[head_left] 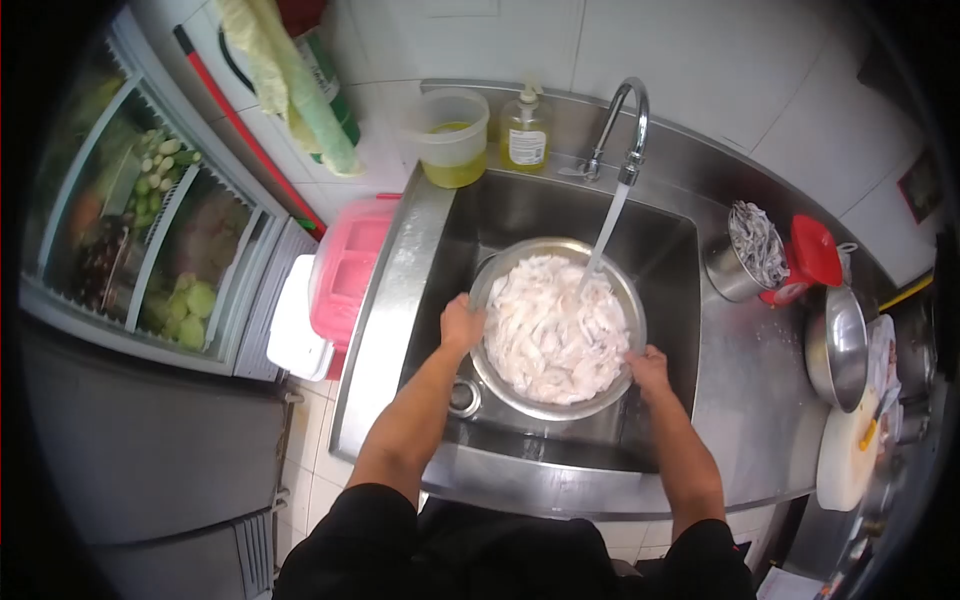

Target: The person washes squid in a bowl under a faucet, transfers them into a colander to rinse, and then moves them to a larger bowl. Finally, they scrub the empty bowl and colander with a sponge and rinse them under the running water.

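Looks like a working restaurant kitchen: big stainless steel sink [660, 250] and counter [745, 400], white tiled wall [700, 50], a glass-door display fridge [150, 210] stacked with vegetables, and metal pots [838, 345] crowding the side.

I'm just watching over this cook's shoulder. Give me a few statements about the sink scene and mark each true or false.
1. Both hands hold the metal bowl by its rim. True: the left hand and the right hand grip opposite sides.
2. The faucet is off. False: water runs from it into the bowl.
3. The bowl holds pale raw meat pieces. True.
4. The bowl stands on the counter right of the sink. False: it is inside the sink.
5. A soap bottle stands behind the sink beside a plastic tub of yellow liquid. True.
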A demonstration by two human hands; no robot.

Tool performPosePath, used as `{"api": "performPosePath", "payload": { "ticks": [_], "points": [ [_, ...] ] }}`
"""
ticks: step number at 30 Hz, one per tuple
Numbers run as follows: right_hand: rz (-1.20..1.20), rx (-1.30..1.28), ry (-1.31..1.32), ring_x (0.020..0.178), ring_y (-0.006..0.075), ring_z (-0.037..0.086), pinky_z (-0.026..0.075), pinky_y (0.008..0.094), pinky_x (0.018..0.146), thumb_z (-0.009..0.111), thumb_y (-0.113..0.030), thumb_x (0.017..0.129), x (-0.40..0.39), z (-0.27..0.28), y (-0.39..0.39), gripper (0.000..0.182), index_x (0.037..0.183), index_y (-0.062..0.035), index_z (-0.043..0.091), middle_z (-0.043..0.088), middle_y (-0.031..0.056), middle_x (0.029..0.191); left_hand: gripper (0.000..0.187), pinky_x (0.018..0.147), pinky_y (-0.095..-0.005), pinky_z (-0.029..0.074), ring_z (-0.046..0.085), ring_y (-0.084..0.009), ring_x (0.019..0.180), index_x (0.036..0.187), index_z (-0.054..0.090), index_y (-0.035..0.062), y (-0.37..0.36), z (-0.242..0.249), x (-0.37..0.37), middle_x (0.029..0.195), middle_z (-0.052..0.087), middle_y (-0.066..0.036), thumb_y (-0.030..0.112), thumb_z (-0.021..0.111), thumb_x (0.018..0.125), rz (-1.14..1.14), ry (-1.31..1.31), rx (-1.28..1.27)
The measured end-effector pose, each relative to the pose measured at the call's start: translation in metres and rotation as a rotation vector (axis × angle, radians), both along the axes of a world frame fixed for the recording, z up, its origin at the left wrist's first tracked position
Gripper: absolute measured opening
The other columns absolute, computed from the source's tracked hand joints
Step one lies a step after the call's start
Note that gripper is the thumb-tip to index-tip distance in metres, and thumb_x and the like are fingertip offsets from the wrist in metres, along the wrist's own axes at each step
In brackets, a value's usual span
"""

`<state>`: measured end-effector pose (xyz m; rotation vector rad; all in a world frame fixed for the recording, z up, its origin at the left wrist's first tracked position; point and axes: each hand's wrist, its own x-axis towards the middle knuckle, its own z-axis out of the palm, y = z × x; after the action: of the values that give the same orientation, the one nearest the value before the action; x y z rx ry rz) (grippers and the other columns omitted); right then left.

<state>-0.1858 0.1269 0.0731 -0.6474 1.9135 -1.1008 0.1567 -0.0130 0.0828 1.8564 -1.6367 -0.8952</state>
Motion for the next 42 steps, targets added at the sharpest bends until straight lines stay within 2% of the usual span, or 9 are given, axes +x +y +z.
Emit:
{"api": "performPosePath", "payload": {
  "ticks": [2, 8, 15, 17, 23, 32, 35, 39, 42],
  "points": [
    [0.057, 0.043, -0.003, 0.069, 0.015, 0.062, 0.05, 0.0293, 0.062, 0.066, -0.007, 0.078, 0.01, 0.059, 0.0, 0.021, 0.094, 0.0057, 0.064, 0.068, 0.0099, 0.084, 0.033, 0.086, -0.0441, 0.05, 0.064, -0.0417, 0.096, 0.096, 0.064, -0.0023, -0.006, 0.039, 0.011, 0.094, 0.066, -0.028, 0.021, 0.063, 0.073, -0.006, -0.009, -0.019],
    [0.248, -0.088, -0.013, 0.05, 0.0077, 0.047, 0.033, 0.025, 0.043, 0.066, -0.011, 0.076, 0.042, 0.155, -0.013, 0.012, 0.084, -0.0026, 0.062, 0.058, 0.0004, 0.066, 0.042, 0.085, -0.0422, 0.05, 0.065, -0.0399, 0.096, 0.103, 0.065, -0.0045, -0.017, 0.131, 0.059, 0.099, 0.066, -0.029, 0.023, 0.065, 0.071, 0.01, -0.056, -0.131],
    [0.347, -0.159, -0.051, 0.058, 0.009, 0.05, 0.037, 0.0255, 0.051, 0.068, -0.013, 0.077, 0.088, 0.17, -0.054, 0.019, 0.089, 0.0004, 0.063, 0.06, 0.0027, 0.073, 0.043, 0.086, -0.0419, 0.05, 0.065, -0.0384, 0.097, 0.106, 0.065, -0.0045, -0.037, 0.169, 0.111, 0.1, 0.067, -0.027, 0.025, 0.066, 0.074, 0.019, -0.077, -0.153],
    [0.376, -0.084, -0.036, 0.074, 0.0132, 0.06, 0.048, 0.0275, 0.067, 0.067, -0.01, 0.077, 0.094, 0.168, -0.061, 0.025, 0.097, 0.006, 0.064, 0.067, 0.008, 0.087, 0.044, 0.088, -0.0425, 0.048, 0.064, -0.0387, 0.1, 0.109, 0.063, -0.004, -0.044, 0.16, 0.123, 0.104, 0.066, -0.027, 0.026, 0.065, 0.076, 0.015, -0.129, -0.165],
    [0.372, -0.121, -0.099, 0.075, 0.014, 0.06, 0.048, 0.0281, 0.068, 0.067, -0.009, 0.078, 0.107, 0.142, -0.072, 0.029, 0.103, 0.0066, 0.063, 0.067, 0.0094, 0.092, 0.052, 0.096, -0.0441, 0.044, 0.058, -0.0413, 0.11, 0.122, 0.056, -0.0026, -0.068, 0.125, 0.136, 0.115, 0.061, -0.029, 0.031, 0.061, 0.083, -0.028, -0.307, -0.234],
    [0.397, -0.12, -0.202, 0.061, 0.0119, 0.056, 0.044, 0.0274, 0.051, 0.06, -0.018, 0.091, 0.095, 0.158, -0.107, 0.02, 0.097, 0.0005, 0.063, 0.062, 0.0049, 0.076, 0.05, 0.096, -0.0401, 0.044, 0.059, -0.0364, 0.11, 0.125, 0.054, -0.0034, -0.069, 0.116, 0.148, 0.115, 0.062, -0.027, 0.026, 0.058, 0.085, 0.031, -0.092, -0.083],
    [0.038, -0.196, -0.613, 0.068, 0.0188, 0.063, 0.053, 0.0322, 0.062, 0.054, -0.02, 0.096, 0.098, 0.14, -0.131, 0.024, 0.095, 0.0023, 0.062, 0.065, 0.0104, 0.084, 0.045, 0.091, -0.0372, 0.046, 0.062, -0.0298, 0.104, 0.122, 0.053, -0.0057, -0.065, 0.128, 0.141, 0.113, 0.063, -0.022, 0.02, 0.059, 0.086, 0.018, -0.087, -0.108],
    [0.08, -0.289, -0.639, 0.088, 0.0266, 0.067, 0.054, 0.038, 0.08, 0.055, -0.023, 0.095, 0.076, 0.092, -0.185, 0.03, 0.105, 0.0041, 0.062, 0.067, 0.015, 0.1, 0.041, 0.088, -0.0376, 0.047, 0.063, -0.031, 0.101, 0.118, 0.054, -0.0068, -0.067, 0.137, 0.135, 0.111, 0.064, -0.022, 0.018, 0.058, 0.086, -0.053, -0.121, -0.24],
    [0.011, -0.246, -0.093, 0.084, 0.0321, 0.068, 0.052, 0.0403, 0.078, 0.056, -0.028, 0.093, 0.083, 0.106, -0.195, 0.03, 0.105, -0.0019, 0.066, 0.069, 0.0152, 0.097, 0.036, 0.084, -0.0374, 0.048, 0.063, -0.0279, 0.096, 0.114, 0.055, -0.0056, -0.07, 0.128, 0.138, 0.106, 0.064, -0.02, 0.019, 0.058, 0.088, -0.018, -0.071, -0.186]
  ]
}}
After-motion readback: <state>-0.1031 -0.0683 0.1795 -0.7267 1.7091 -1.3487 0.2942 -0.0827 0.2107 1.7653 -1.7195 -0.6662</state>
